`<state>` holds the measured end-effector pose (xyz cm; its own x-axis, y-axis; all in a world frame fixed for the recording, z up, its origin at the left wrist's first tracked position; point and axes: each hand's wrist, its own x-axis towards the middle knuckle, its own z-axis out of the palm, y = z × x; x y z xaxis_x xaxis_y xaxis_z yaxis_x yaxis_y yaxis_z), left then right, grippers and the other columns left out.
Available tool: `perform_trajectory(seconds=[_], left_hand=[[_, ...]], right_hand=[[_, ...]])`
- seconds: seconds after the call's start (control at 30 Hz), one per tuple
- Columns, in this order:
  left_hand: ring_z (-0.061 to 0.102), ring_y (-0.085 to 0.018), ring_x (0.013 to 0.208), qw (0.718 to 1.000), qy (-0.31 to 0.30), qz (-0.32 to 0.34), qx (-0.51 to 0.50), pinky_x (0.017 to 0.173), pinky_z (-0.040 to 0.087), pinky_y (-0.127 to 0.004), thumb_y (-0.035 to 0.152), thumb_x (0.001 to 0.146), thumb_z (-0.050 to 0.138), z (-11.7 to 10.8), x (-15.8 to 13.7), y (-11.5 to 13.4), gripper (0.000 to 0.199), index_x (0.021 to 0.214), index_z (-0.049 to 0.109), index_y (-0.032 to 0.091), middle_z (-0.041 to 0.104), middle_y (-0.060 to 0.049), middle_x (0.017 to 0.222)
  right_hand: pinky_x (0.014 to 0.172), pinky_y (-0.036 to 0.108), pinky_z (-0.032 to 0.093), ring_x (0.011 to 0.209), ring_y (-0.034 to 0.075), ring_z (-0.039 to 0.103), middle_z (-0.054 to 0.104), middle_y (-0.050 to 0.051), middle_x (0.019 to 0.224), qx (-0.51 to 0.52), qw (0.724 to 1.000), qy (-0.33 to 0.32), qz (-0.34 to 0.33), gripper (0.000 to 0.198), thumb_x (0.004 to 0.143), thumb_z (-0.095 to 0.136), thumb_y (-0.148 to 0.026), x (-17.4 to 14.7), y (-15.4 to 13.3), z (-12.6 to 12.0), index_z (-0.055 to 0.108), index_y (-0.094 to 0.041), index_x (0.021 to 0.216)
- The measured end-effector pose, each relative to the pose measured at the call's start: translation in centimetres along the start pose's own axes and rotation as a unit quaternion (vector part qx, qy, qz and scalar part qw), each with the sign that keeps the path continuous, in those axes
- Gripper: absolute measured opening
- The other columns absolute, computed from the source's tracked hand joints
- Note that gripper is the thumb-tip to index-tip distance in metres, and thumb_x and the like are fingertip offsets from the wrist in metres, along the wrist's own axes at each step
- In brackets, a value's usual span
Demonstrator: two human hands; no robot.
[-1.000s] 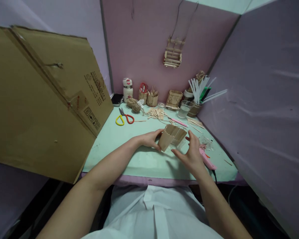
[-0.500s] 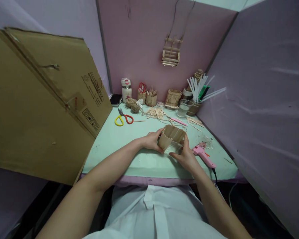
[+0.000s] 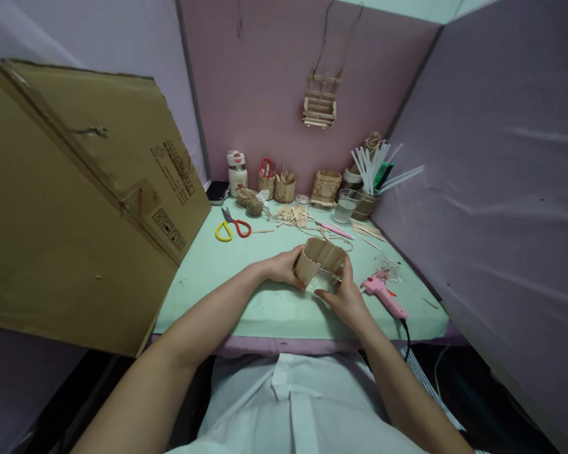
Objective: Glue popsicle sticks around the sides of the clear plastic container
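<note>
Between my two hands, over the front middle of the table, is a clear plastic cup (image 3: pixel 322 280) partly ringed by wooden craft sticks (image 3: pixel 318 253). The sticks stand side by side around the left and far walls, while the near side is bare and see-through. My left hand (image 3: pixel 286 267) grips its left side, fingers partly hidden behind it. On the right, my right hand (image 3: pixel 344 294) curls around the cup, thumb at the near lower edge. A pink glue gun (image 3: pixel 384 296) lies just right of my right hand, its cord running off the table's front edge.
Scissors (image 3: pixel 231 225), twine balls (image 3: pixel 250 201), loose sticks (image 3: pixel 293 215) and a pink pen-like tool (image 3: pixel 337 231) lie farther back. Stick-covered pots (image 3: pixel 284 188), a water cup (image 3: pixel 346 207) and white glue sticks (image 3: pixel 372 165) stand behind. A cardboard sheet (image 3: pixel 99 208) leans at left.
The whole view has shifted slightly left. My hands and the stick-covered cup have moved a little left with it, and the grip looks the same.
</note>
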<state>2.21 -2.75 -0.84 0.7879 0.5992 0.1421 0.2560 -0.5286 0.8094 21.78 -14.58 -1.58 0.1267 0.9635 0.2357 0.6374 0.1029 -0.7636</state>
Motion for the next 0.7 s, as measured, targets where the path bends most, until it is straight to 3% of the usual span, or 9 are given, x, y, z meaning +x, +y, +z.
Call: perform_trajectory(seconds=[0.13,0.33,0.57,0.63,0.7], left_hand=[[0.047,-0.034,0.132,1.0,0.003,0.018,-0.015,0.11,0.039,-0.043,0.032,0.048,0.089,-0.5,0.1,-0.2,0.111,0.144,0.035,0.017,0.052,-0.013,0.142],[0.054,-0.034,0.124,1.0,0.0,-0.026,-0.017,0.105,0.042,-0.044,0.025,0.052,0.085,-1.8,-0.2,0.2,0.093,0.136,0.047,0.017,0.061,-0.01,0.132],[0.065,-0.026,0.099,0.997,0.029,-0.061,-0.031,0.091,0.05,-0.039,0.024,0.061,0.077,-2.8,-0.1,0.2,0.051,0.108,0.06,0.015,0.07,-0.007,0.107],[0.065,-0.025,0.095,0.997,0.038,-0.065,-0.007,0.088,0.051,-0.038,0.026,0.063,0.076,-3.0,-0.1,0.0,0.045,0.105,0.062,0.016,0.069,-0.006,0.103],[0.064,-0.025,0.094,0.996,0.046,-0.074,0.017,0.086,0.051,-0.036,0.026,0.064,0.074,-3.2,-0.1,-0.2,0.042,0.103,0.063,0.017,0.069,-0.006,0.101]], right_hand=[[0.101,0.05,0.047,0.122,0.031,0.059,0.045,0.022,0.147,0.046,0.998,-0.018,0.025,0.115,0.069,0.071,-0.031,-0.3,-0.5,0.2,-0.004,-0.017,0.155],[0.105,0.047,0.046,0.124,0.027,0.059,0.042,0.019,0.15,0.107,0.993,-0.034,0.023,0.113,0.072,0.07,-0.028,-0.8,-0.8,0.3,-0.006,-0.021,0.155],[0.101,0.045,0.049,0.124,0.026,0.059,0.052,0.018,0.14,0.071,0.996,-0.053,0.011,0.113,0.076,0.069,-0.029,-1.4,-1.4,-0.2,-0.01,-0.019,0.156],[0.098,0.045,0.051,0.123,0.027,0.058,0.053,0.019,0.139,0.024,0.998,-0.053,-0.012,0.109,0.076,0.07,-0.03,-1.6,-1.6,-1.3,-0.003,-0.02,0.157],[0.093,0.044,0.053,0.12,0.027,0.06,0.056,0.018,0.137,-0.036,0.998,-0.042,-0.037,0.097,0.077,0.07,-0.03,-1.3,-1.7,-3.3,0.014,-0.021,0.156]])
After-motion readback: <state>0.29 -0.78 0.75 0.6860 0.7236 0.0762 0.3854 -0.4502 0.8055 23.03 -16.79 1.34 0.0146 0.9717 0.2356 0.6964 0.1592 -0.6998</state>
